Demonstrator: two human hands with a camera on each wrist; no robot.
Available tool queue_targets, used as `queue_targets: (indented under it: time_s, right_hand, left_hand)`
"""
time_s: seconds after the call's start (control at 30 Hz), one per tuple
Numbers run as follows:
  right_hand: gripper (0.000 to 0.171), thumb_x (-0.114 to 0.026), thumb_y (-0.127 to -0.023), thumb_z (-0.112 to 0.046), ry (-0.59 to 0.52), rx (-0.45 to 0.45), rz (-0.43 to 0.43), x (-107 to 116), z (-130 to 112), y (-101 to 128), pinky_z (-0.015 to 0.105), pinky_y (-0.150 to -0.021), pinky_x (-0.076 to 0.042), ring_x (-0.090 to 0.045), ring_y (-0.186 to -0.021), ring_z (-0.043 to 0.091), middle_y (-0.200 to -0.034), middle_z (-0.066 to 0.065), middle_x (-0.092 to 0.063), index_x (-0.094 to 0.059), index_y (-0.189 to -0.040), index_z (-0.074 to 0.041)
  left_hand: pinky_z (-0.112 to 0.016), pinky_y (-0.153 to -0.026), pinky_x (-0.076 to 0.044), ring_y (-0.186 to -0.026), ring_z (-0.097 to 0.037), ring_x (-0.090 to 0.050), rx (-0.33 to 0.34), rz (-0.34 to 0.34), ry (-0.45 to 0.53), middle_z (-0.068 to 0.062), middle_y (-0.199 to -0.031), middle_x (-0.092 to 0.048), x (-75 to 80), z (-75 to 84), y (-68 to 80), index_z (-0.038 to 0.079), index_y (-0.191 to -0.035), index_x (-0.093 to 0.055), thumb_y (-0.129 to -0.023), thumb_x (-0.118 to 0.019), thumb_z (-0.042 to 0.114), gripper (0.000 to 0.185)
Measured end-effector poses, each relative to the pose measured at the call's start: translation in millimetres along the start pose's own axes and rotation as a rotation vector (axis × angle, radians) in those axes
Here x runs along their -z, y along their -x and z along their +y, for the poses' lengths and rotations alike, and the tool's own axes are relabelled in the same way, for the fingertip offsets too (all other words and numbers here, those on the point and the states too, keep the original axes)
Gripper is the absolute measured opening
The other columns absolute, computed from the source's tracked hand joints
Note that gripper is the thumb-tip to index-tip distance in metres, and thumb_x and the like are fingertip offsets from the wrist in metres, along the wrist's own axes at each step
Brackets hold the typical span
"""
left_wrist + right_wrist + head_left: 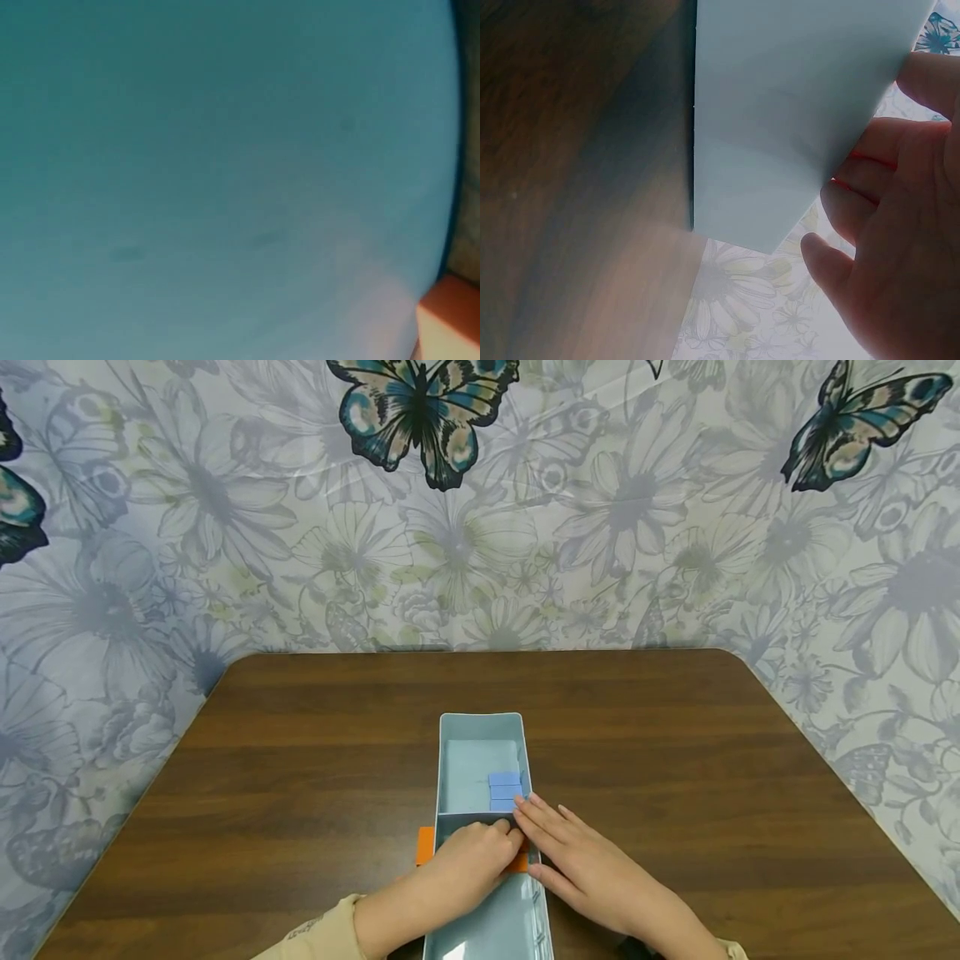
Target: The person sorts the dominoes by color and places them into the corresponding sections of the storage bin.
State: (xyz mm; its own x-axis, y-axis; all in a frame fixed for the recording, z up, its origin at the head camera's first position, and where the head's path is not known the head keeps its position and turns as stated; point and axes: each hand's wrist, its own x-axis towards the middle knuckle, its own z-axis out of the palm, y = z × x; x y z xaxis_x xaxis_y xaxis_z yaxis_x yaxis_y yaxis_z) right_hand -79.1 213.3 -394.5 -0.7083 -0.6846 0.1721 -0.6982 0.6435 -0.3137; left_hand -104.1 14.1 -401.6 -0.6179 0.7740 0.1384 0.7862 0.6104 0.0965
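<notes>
A long light-blue box [482,723] with a divider stands lengthwise on the table. Small blue pieces [506,792] lie in its far compartment, by the right wall. My left hand [472,860] reaches over the box, its bent fingers down in the part just nearer than the divider; the fingertips are hidden, and I cannot tell what they hold. An orange piece [519,862] shows beside those fingers. My right hand [592,868] lies along the right side with fingers fairly straight, fingertips at the rim; the right wrist view shows them against the outer wall [795,112].
Another orange part [425,846] sticks out past the box's left side; the left wrist view shows an orange and pale block [450,322] beside the blue wall. The brown wooden table [315,760] ends at a flower-and-butterfly patterned backdrop [465,560].
</notes>
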Motion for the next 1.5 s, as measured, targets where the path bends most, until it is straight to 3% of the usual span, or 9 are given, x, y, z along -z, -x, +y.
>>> queue_targets:
  time_s: [0.4, 1.13, 1.33, 1.5]
  right_hand:
    - [0.056, -0.042, -0.100, -0.037, 0.004, -0.008, -0.012, 2.2, 0.1, -1.4, 0.043, -0.105, -0.023, -0.016, -0.138, 0.018, -0.152, 0.002, -0.021, -0.031, -0.145, -0.007]
    - [0.055, -0.043, -0.100, -0.035, -0.007, -0.012, 0.000, 0.7, -0.4, -1.6, 0.044, -0.104, -0.023, -0.016, -0.138, 0.018, -0.152, 0.003, -0.021, -0.032, -0.145, -0.006]
    - [0.055, -0.042, -0.100, -0.035, -0.011, -0.009, -0.003, 0.5, -0.4, -2.1, 0.047, -0.103, -0.024, -0.015, -0.138, 0.019, -0.153, 0.002, -0.020, -0.032, -0.145, -0.006]
    - [0.054, -0.043, -0.100, -0.035, -0.011, -0.010, 0.004, 0.7, -0.9, -2.2, 0.048, -0.102, -0.025, -0.016, -0.138, 0.019, -0.153, 0.001, -0.019, -0.033, -0.145, -0.006]
  left_hand:
    - [-0.019, -0.060, -0.049, -0.071, -0.014, -0.062, -0.006, 0.009, -0.002, -0.004, -0.089, -0.061, -5.0, -2.2, -3.8, 0.004, -0.104, -0.066, -0.083, -0.072, 0.016, 0.025]
    - [-0.019, -0.055, -0.048, -0.063, -0.012, -0.060, -0.035, 0.061, -0.067, -0.002, -0.081, -0.060, -7.2, -1.6, -6.8, 0.007, -0.094, -0.068, -0.084, -0.071, 0.018, 0.015]
    - [-0.018, -0.054, -0.046, -0.063, -0.010, -0.060, 0.002, 0.057, -0.033, 0.002, -0.079, -0.059, 13.9, -3.9, 1.9, 0.010, -0.092, -0.067, -0.081, -0.074, 0.025, 0.021]
    - [-0.015, -0.054, -0.044, -0.061, -0.007, -0.056, 0.042, 0.145, 0.159, 0.003, -0.078, -0.057, 43.8, -18.2, 20.2, 0.009, -0.085, -0.064, -0.080, -0.075, 0.018, 0.015]
